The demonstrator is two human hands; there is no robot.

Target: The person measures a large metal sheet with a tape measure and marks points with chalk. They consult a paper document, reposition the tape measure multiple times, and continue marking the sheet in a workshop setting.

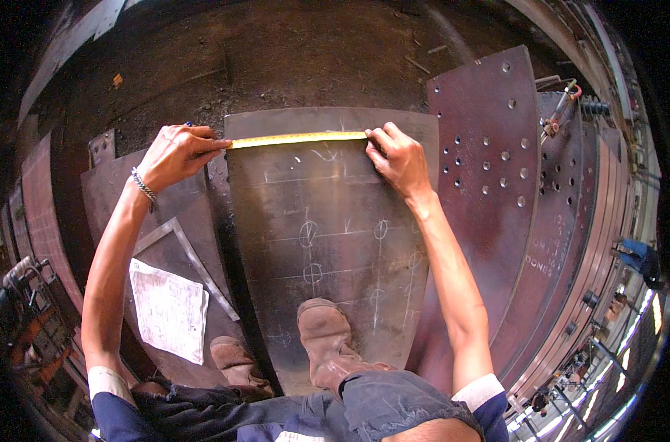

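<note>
A yellow measuring tape (298,138) is stretched across the far part of a dark steel plate (335,202). At the plate's left edge my left hand (174,153) pinches one end of it; something small and blue shows at its knuckles, too small to name. My right hand (400,158) is closed on the tape farther right, over the plate, with thumb and fingers pressed together. White chalk lines and circled crosses (308,234) mark the plate nearer to me. My boot (324,331) rests on its near part.
Left of the plate, across a dark gap, lie a metal square (195,265) and a paper sheet (169,309) on another plate. Plates with drilled holes (482,162) lie to the right, with a cutting-torch-like tool (559,114) at their far end. Dirt ground (298,55) lies beyond.
</note>
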